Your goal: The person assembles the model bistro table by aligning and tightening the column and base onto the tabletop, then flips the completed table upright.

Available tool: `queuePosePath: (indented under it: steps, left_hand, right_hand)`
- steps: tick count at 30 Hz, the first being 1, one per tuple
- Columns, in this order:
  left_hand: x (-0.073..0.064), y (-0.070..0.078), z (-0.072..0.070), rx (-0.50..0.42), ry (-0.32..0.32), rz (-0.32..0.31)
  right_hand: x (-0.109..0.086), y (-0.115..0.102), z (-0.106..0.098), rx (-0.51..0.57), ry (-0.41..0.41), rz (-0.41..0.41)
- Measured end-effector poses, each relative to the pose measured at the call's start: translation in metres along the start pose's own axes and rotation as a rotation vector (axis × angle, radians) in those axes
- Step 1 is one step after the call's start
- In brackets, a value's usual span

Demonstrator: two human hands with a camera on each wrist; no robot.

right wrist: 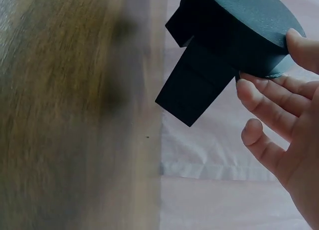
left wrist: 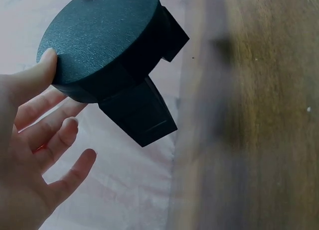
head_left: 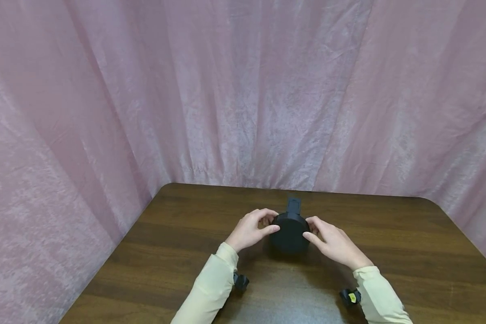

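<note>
A black drum-shaped object [head_left: 289, 236] has a flat round face and a rectangular block jutting from its rim. In the head view the block points up and away from the person. My left hand [head_left: 252, 228] pinches the left side of the drum, thumb on the face and fingers behind. On the opposite side my right hand [head_left: 333, 242] grips it the same way. The left wrist view shows the rectangular block [left wrist: 139, 113] and a shorter stub [left wrist: 172, 38] beside it. In the right wrist view, the little finger stands off the black drum-shaped object [right wrist: 244, 36].
A brown wooden table [head_left: 166, 234] with rounded far corners lies under the hands. Pink velvet curtain [head_left: 247, 90] hangs behind it and along the left side. Dark devices are strapped to both wrists, the right one [head_left: 350, 297] bearing a yellow patch.
</note>
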State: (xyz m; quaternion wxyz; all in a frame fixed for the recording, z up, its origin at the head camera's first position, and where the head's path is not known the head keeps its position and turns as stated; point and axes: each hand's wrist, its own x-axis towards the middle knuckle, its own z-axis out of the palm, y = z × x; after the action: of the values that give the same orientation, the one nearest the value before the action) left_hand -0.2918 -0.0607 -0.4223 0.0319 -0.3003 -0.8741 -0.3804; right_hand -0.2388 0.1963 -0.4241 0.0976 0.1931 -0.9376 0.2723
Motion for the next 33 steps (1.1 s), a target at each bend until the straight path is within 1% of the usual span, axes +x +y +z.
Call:
queuePosePath:
  steps: [7, 13, 18, 24, 29, 33]
  left_hand:
    - [0.0009, -0.0022, 0.0021, -0.003, 0.001, -0.007]
    - [0.0006, -0.0027, 0.0033, -0.059, -0.015, -0.03]
    - [0.0015, -0.0032, 0.0046, -0.106, -0.025, -0.042]
    - [0.0029, -0.0048, 0.0062, -0.156, -0.037, -0.018]
    - [0.0029, -0.0061, 0.0063, -0.149, -0.034, 0.011]
    - [0.0021, -0.0073, 0.0068, -0.141, -0.043, 0.019]
  right_hand:
    - [0.0016, -0.0002, -0.0012, 0.024, 0.014, -0.01]
    - [0.0026, 0.0004, -0.0004, 0.082, -0.015, 0.0]
    - [0.0033, -0.0004, 0.0012, 0.113, -0.017, 0.007]
    - [0.0035, -0.0008, 0.0021, 0.134, -0.014, 0.002]
    - [0.0046, -0.001, 0.0033, 0.153, -0.025, -0.005]
    - [0.0056, -0.0015, 0.0039, 0.18, -0.035, -0.012]
